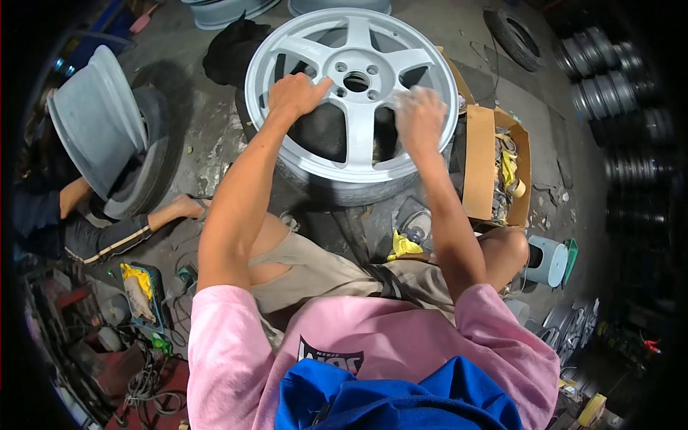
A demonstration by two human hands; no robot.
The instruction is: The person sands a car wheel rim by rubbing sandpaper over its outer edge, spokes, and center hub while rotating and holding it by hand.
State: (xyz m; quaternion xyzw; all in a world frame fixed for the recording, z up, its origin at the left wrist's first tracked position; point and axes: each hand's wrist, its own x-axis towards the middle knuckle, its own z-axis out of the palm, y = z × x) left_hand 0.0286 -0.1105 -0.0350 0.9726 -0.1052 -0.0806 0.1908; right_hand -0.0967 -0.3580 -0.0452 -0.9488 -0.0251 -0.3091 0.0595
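A light grey wheel rim (360, 136) with broad spokes lies face up in front of me, resting on a tyre (344, 192). My left hand (295, 95) grips the spoke on the rim's left side, fingers curled over it and the thumb pointing toward the hub. Over the right-hand part of the rim, my right hand (423, 120) is smeared by motion. Its fingers are bent down toward the spoke there; whether they hold anything is too blurred to make out.
A cardboard box (479, 165) of tape rolls and scraps stands at the right, near a light blue container (547, 261). Leftward, another person's leg (172, 213) lies near a tilted grey rim (97, 118). Stacked dark rims (609, 93) line the far right. A black animal (233, 50) lies behind.
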